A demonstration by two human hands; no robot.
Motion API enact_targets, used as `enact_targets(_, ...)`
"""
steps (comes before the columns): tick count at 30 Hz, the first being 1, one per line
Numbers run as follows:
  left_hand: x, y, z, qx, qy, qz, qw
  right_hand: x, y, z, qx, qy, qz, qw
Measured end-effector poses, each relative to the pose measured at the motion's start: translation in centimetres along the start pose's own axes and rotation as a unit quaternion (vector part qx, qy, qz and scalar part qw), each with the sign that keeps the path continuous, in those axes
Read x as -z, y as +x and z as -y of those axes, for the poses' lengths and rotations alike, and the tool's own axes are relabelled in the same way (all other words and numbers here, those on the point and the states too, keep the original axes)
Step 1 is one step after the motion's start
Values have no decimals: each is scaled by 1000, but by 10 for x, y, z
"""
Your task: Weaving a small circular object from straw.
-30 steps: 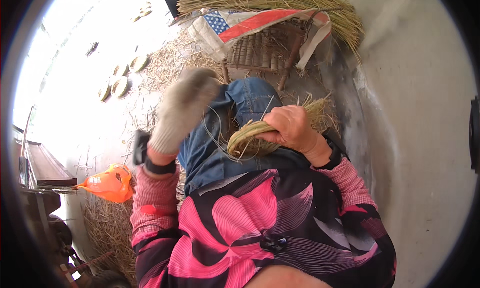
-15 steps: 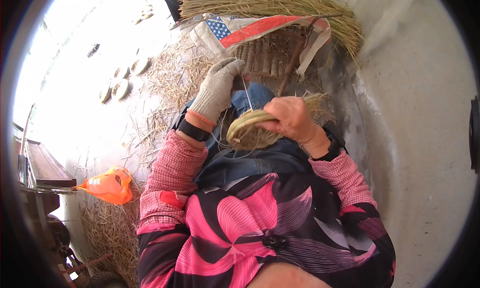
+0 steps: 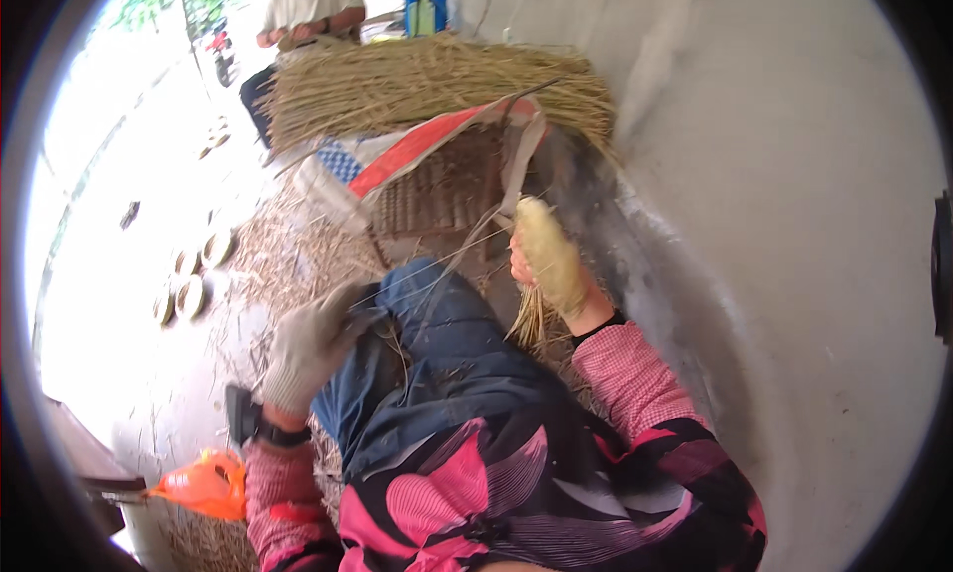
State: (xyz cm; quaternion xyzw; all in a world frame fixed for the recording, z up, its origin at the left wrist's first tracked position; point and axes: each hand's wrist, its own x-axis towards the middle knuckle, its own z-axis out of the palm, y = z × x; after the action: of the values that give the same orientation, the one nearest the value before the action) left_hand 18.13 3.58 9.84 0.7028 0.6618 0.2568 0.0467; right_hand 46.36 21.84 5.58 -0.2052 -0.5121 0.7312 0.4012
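Observation:
My left hand, in a knitted pale glove, is out to the left beside my left knee. Its fingers are closed and somewhat blurred, and a thin light thread runs from them, stretched up and across to the right. My bare right hand grips a round coiled straw piece, raised above my right knee. The piece is tilted and covers much of that hand. Loose straw ends hang below it.
Beyond my knees, a striped woven sack hangs over a slatted wooden seat, backed by a straw bundle. Several round straw pieces lie left. An orange bag hangs lower left. Another person sits far back; a wall bounds the right.
My left hand has swung down and left, drawing the thread out long. My right hand has lifted the straw piece and turned it. The view has shifted, bringing the other person into sight.

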Motion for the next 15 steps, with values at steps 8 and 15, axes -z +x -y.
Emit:
enact_targets(8, -16, -209, 326, 442, 160, -88, 878, 83, -18, 37, 152, 291, 65, 942)
enact_targets(15, -20, -246, 380, 429, 236, 81, 868, 34, -12, 52, 90, 185, 166, 964)
